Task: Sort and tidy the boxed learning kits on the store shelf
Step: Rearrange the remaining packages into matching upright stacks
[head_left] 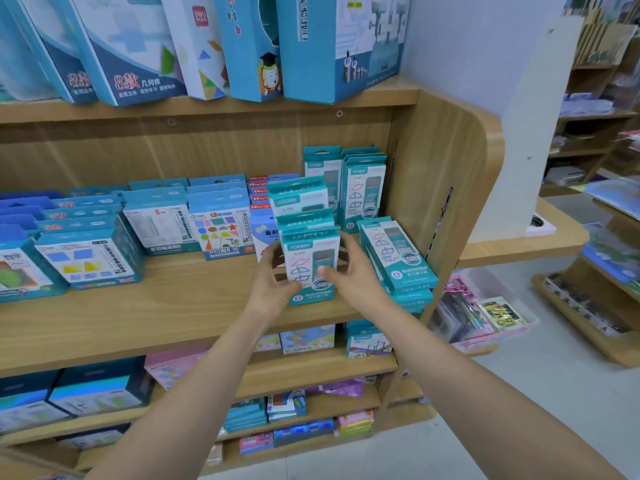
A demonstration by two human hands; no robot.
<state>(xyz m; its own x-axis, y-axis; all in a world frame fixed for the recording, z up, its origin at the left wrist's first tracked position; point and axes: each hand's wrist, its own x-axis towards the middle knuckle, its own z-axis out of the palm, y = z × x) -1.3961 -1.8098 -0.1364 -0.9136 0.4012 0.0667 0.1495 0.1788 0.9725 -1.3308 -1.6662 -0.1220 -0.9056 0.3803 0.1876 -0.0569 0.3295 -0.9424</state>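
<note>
Teal kit box point(306, 252) stands btwn the hands; left hand point(272, 282) & right hand point(356, 275) clasp its side edges. Prob. light, thin card, dents easily; grip sides.

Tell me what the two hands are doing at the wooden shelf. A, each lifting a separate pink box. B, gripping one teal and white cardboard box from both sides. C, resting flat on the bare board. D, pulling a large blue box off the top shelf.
B: the left hand and right hand grip the same teal and white cardboard box, one on each side, at the middle wooden shelf.
</note>
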